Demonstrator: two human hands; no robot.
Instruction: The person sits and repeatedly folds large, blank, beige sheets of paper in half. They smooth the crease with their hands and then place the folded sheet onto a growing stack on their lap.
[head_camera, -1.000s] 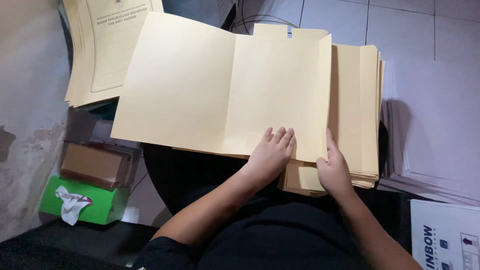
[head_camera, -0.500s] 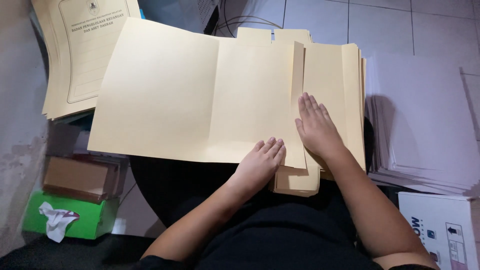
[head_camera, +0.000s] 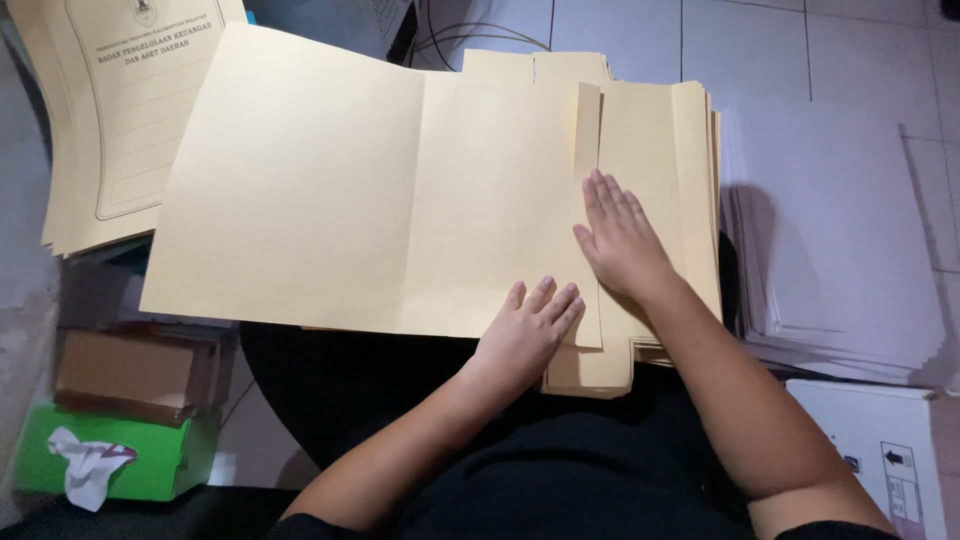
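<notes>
Both hands flat on open cream-yellow card folder (head_camera: 390, 190), fingers together.
Left hand (head_camera: 528, 330) pins the near edge; right hand (head_camera: 620, 240) has slid up from that edge, pressing the narrow side flap (head_camera: 588, 130) beyond its fingertips; folder stack (head_camera: 690, 180) beneath.

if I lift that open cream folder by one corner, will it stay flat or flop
The open folder looks like thin card, wide and creased, so it would probably sag and hinge at the fold. It is likely light, and may slide off the stack of folders.

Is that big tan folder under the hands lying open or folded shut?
Open: the folder lies spread flat, centre crease showing; only its right flap is folded inward.
</notes>
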